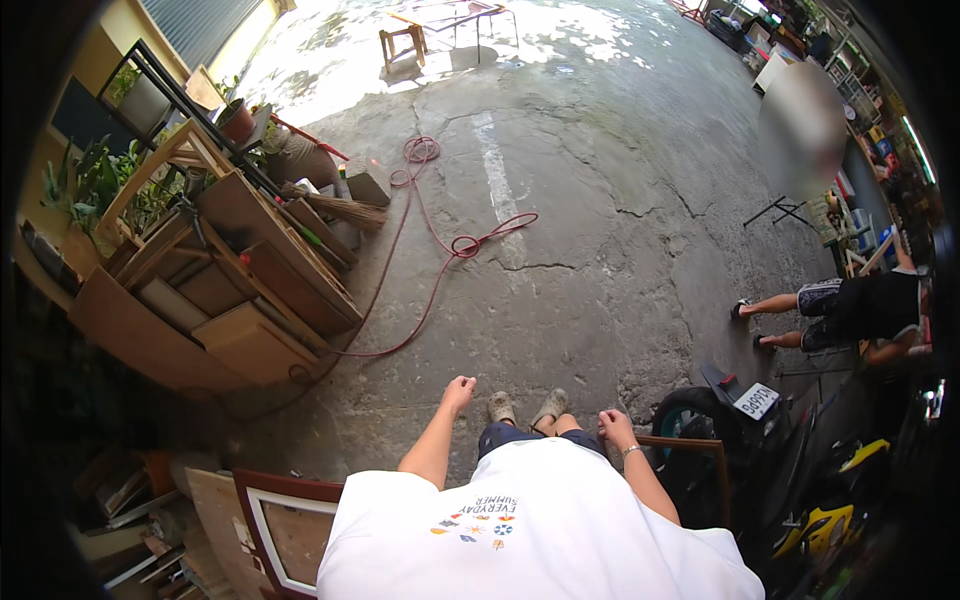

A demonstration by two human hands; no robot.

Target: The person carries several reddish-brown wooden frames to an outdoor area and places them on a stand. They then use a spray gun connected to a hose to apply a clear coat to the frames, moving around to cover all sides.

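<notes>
My left hand (459, 393) hangs ahead of my body on the left, fingers curled closed, with nothing seen in it. On the other side my right hand (616, 428) is also closed, with a band at its wrist and nothing visible between the fingers. A brown wooden frame (680, 441) lies closest to it, its bar passing beside the wrist; I see no grip on it. Between the hands, my light clogs (501, 407) stand on the concrete floor (580, 330).
A red hose (415, 320) loops across the floor. Boards and old furniture (250, 280) pile up at left, with a broom (345, 208). A dark red framed panel (262, 530) leans near-left. Motorcycles (690, 405) and another person (870, 305) are at right. A wooden stool (402, 45) stands far off.
</notes>
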